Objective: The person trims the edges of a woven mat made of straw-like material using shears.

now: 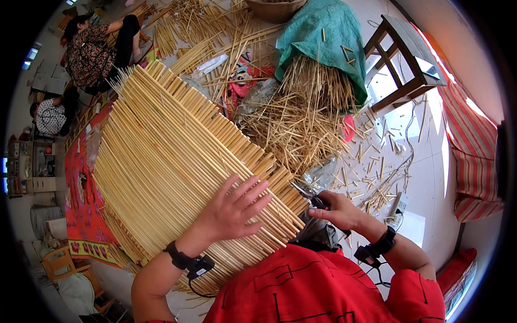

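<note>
A large mat of pale straw-coloured stalks (pixel 169 161), laid side by side in a slightly curved sheet, slants across the space before me. Spread fingers of my left hand (pixel 234 210) rest flat on its lower right part, gripping nothing. Cut stalk ends (pixel 238 141) form a stepped edge along the mat's right side. Beside the lower end of that edge, my right hand (pixel 339 210) grips a pair of shears (pixel 303 190) with metal blades and dark handles. The blades point at the stalk ends; whether they touch is unclear. Part of the handles is hidden by my fingers.
A green woven sack (pixel 323 32) spills loose stalks (pixel 295 125) beyond the mat. Offcuts (pixel 371 157) litter the tiled floor near a power strip (pixel 398 208). A wooden stool (pixel 408 60) stands right. Two people (pixel 91 52) sit at far left, near a red patterned cloth (pixel 78 206).
</note>
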Tool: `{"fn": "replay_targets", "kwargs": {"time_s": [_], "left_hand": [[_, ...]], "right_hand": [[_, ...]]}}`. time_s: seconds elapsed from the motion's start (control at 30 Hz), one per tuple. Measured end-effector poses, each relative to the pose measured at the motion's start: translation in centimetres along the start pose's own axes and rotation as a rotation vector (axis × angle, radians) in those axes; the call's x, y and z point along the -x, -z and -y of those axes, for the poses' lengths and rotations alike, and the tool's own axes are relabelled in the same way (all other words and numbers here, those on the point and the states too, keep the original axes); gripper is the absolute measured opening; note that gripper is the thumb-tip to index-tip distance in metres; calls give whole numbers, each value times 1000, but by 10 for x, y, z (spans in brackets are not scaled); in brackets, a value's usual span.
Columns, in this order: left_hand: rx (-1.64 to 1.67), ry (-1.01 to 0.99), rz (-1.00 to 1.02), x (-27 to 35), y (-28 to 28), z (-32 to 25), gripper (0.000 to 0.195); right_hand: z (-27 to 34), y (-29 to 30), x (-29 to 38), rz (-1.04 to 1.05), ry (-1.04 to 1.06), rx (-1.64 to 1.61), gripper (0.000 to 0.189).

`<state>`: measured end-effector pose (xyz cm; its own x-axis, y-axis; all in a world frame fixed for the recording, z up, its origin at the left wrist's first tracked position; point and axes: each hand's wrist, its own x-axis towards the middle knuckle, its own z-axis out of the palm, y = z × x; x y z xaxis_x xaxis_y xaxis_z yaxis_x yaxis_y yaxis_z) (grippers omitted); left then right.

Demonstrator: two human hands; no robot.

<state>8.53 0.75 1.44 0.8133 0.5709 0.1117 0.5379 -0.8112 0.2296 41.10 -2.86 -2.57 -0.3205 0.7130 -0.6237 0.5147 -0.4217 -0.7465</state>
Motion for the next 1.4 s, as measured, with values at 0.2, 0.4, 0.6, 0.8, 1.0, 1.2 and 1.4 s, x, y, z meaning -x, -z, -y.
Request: {"fn": "replay_targets", "kwargs": {"time_s": [0.2, 0.4, 0.6, 0.8, 1.0, 1.2, 1.4], "left_hand": [[-5, 1, -2, 0, 0, 0, 71], [0, 4, -4, 1, -1, 0, 71], [-6, 3, -8, 0, 1, 0, 70], [-8, 0, -19, 0, 0, 0, 68], [-10, -4, -32, 0, 0, 0, 67], [5, -3, -36, 1, 0, 0, 67], [0, 1, -26, 1, 0, 0, 68]], "right_hand": [[5, 1, -3, -35, 19, 119, 68], [14, 2, 4, -58, -4, 167, 67], [8, -6, 6, -118, 35, 174, 63], [-5, -10, 3, -166, 69, 229, 61], [-7, -3, 7, -139, 38, 179, 63], [15, 0, 7, -76, 25, 165, 69], [28, 0, 3, -65, -18, 199, 73]]}}
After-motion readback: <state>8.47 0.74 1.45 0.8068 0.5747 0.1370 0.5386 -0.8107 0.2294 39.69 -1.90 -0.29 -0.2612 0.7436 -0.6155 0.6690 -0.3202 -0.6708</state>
